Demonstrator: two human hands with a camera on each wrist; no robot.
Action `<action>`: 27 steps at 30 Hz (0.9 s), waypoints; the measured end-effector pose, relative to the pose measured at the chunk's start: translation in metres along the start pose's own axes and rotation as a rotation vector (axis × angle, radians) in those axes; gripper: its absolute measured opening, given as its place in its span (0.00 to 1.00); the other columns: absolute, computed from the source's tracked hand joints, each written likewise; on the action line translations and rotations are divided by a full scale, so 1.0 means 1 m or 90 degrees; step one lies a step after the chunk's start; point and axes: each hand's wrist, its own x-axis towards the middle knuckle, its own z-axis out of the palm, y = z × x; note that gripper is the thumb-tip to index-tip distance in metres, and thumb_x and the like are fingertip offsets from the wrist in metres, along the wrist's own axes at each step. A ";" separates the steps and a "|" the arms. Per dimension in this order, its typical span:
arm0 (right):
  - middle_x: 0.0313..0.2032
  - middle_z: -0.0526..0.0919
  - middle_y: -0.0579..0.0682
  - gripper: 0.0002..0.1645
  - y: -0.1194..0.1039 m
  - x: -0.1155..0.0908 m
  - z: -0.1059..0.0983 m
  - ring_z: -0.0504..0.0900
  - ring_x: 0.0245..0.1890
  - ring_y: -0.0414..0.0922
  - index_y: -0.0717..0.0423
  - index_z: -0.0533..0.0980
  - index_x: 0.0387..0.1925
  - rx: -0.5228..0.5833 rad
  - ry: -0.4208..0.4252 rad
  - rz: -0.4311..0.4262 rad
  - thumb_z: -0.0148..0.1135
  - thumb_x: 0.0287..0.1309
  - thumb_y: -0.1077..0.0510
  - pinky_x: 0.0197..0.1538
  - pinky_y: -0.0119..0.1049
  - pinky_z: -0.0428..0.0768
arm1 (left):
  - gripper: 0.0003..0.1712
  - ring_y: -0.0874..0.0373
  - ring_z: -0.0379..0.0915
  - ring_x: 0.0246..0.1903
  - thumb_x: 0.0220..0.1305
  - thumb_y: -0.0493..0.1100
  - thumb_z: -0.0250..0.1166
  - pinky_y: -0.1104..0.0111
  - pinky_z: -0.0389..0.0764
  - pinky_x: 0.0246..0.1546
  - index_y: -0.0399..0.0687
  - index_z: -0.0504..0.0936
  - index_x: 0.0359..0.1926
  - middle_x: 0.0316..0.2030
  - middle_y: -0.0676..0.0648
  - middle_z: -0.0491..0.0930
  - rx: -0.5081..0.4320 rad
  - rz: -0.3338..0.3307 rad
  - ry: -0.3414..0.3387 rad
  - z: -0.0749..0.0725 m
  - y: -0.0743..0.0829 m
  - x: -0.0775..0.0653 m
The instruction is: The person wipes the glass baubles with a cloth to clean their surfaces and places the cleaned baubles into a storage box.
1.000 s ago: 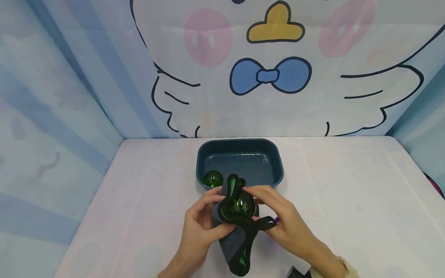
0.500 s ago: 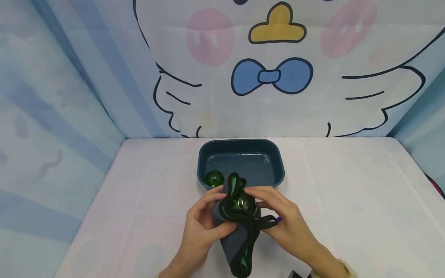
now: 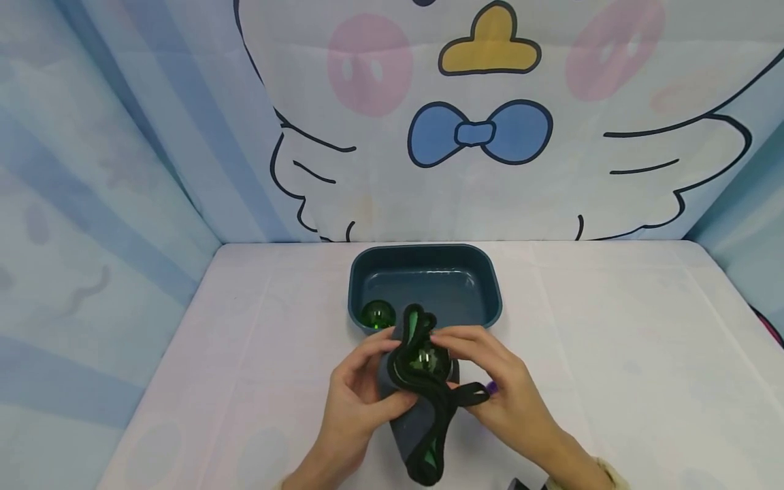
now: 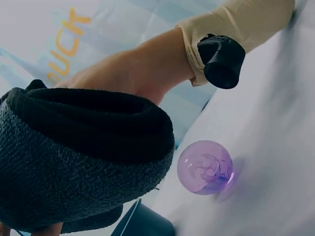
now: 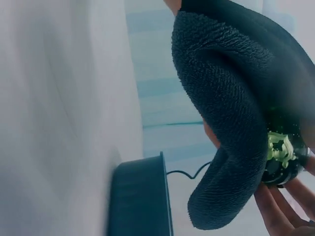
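Observation:
A dark grey terry cloth (image 3: 412, 422) with thick black edging, a black loop and slivers of green inside is folded around a clear green ball (image 3: 431, 359). My left hand (image 3: 358, 398) grips the cloth from the left, thumb on its near face. From the other side, my right hand (image 3: 511, 388) holds the ball between its fingertips and thumb. Light green markings show on this ball in the right wrist view. The loop sticks out toward my right palm. In the left wrist view the folded cloth (image 4: 83, 162) covers most of the left hand.
Behind the hands stands a dark blue basin (image 3: 429, 258) with another green ball (image 3: 377, 314) in its near left corner. A purple ball (image 4: 204, 167) lies on the white table, mostly hidden by my right hand in the head view. A printed curtain (image 3: 380, 190) closes the back.
Almost nothing differs. Both hands keep their hold on the cloth and the ball, with only tiny shifts of the fingers and the view.

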 end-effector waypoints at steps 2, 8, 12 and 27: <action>0.58 0.77 0.55 0.42 0.000 0.000 -0.001 0.76 0.59 0.44 0.59 0.75 0.61 -0.003 -0.005 -0.031 0.75 0.40 0.75 0.61 0.28 0.76 | 0.30 0.48 0.58 0.70 0.48 0.23 0.70 0.64 0.76 0.62 0.47 0.80 0.53 0.67 0.41 0.66 0.000 -0.002 0.005 0.000 -0.001 0.000; 0.59 0.77 0.56 0.40 0.001 0.000 -0.002 0.76 0.61 0.44 0.60 0.74 0.62 -0.020 -0.019 -0.056 0.76 0.44 0.71 0.61 0.28 0.76 | 0.29 0.49 0.58 0.71 0.50 0.24 0.70 0.63 0.77 0.60 0.46 0.79 0.54 0.67 0.41 0.65 0.000 -0.002 0.001 0.000 0.000 0.000; 0.54 0.82 0.54 0.37 -0.002 0.000 -0.004 0.82 0.53 0.42 0.58 0.75 0.62 -0.039 -0.006 -0.013 0.74 0.47 0.72 0.52 0.29 0.82 | 0.30 0.48 0.57 0.71 0.49 0.25 0.71 0.65 0.73 0.64 0.46 0.79 0.54 0.67 0.40 0.65 0.003 -0.001 -0.008 0.001 0.001 -0.001; 0.59 0.76 0.57 0.30 0.000 0.000 0.000 0.75 0.60 0.45 0.59 0.76 0.60 -0.061 0.005 -0.096 0.73 0.55 0.57 0.62 0.26 0.74 | 0.28 0.49 0.57 0.70 0.51 0.25 0.70 0.64 0.77 0.60 0.50 0.80 0.53 0.66 0.43 0.68 -0.003 0.008 0.010 0.000 -0.001 -0.001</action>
